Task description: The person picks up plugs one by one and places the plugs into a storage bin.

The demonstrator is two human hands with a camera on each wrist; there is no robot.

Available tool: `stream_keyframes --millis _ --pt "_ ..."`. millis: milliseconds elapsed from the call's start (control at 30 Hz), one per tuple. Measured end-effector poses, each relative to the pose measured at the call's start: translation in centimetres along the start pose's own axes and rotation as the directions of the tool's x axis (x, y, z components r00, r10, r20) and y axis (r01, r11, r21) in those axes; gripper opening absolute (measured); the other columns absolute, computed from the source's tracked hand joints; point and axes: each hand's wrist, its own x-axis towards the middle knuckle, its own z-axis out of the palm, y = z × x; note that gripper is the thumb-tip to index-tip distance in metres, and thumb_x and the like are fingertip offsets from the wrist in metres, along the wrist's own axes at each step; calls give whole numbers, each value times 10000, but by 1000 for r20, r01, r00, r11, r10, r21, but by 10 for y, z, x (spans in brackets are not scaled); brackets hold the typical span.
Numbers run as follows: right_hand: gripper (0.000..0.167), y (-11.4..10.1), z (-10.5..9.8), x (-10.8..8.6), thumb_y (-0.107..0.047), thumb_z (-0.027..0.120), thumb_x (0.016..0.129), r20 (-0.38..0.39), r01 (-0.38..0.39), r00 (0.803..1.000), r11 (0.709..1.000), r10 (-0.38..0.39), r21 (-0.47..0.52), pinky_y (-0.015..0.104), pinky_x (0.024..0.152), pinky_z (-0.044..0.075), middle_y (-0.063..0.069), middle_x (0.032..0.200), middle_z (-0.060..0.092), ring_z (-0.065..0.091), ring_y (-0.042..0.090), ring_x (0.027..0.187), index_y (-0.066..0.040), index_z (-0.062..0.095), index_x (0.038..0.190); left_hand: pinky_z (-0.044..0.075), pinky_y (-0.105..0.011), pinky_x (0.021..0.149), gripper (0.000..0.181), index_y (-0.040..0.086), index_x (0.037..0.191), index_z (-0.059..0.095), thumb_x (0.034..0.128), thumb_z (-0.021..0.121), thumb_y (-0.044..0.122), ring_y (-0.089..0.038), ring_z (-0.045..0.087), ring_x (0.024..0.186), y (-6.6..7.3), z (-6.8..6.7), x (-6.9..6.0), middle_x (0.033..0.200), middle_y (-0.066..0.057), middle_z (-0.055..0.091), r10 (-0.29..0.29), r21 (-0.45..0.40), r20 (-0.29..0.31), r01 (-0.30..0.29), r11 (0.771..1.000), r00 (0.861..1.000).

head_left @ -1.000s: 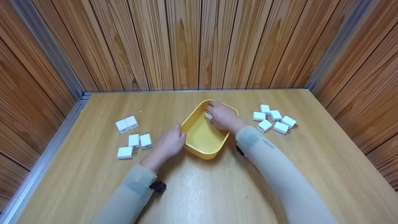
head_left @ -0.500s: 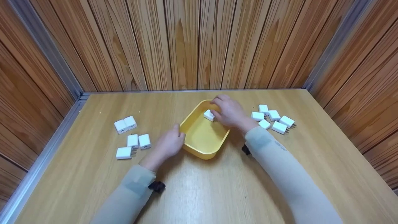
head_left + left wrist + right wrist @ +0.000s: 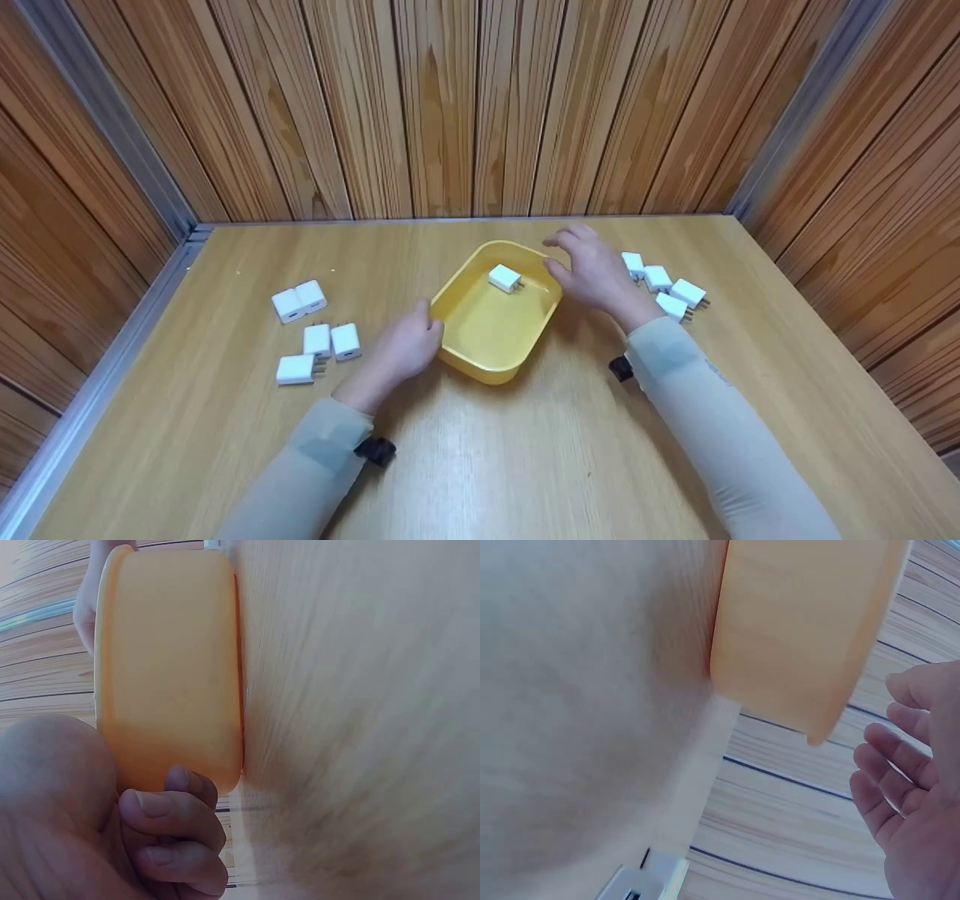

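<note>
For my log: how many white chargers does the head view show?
10: five chargers left of the yellow container, one inside, four right; the right hand may hide more.

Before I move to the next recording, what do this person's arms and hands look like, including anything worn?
The left hand and right hand are bare, without gloves. The left sleeve and right sleeve are long and pale greyish-beige, each with a darker, greenish patch near the wrist end. A small black object shows beside each sleeve there; its details are too small to tell.
</note>
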Motion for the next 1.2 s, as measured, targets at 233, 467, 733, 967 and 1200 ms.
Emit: stream_keyframes --millis 233,467,733,967,1200 --pt "398 9 -14 -16 -271 702 1090 3 -49 999 998 49 39 589 1069 532 146 1425 648 613 373 1312 -41 698 1415 365 -595 1263 677 27 1746 258 1168 410 346 -387 487 1541 0 -1 0 1724 -232 424 -31 -29 21 32 999 999" --pt "427 22 -27 -30 -277 702 1092 -19 -113 993 992 115 54 618 1052 523 147 1439 642 607 387 1315 -47 676 1450 388 -593 1249 660 32 1737 279 1170 409 343 -366 523 1501 1 -3 0 1704 -223 452 -42 -29 17 42 999 999" --pt "457 40 -44 -47 -291 695 1096 9 -221 975 974 220 59 662 1115 467 189 1479 616 575 426 1362 -40 656 1477 416 -589 1229 637 28 1716 323 1169 423 337 -363 558 1455 2 -5 -1 1658 -221 500 -33 -38 9 33 999 999" --pt "518 56 -53 -61 -362 688 1107 75 -299 953 952 294 62 667 1110 465 174 1506 583 557 442 1364 -58 620 1520 483 -580 1148 594 -14 1661 369 1159 417 299 -349 630 1242 1 -2 2 1505 -247 607 7 13 -7 -7 1000 1000" --pt "493 69 -55 -72 -365 689 1108 154 -292 947 955 281 58 698 1155 416 159 1537 573 528 438 1422 -95 632 1517 417 -585 1229 638 15 1721 304 1170 415 317 -367 582 1420 1 0 2 1652 -240 509 -9 1 8 9 1000 1000"
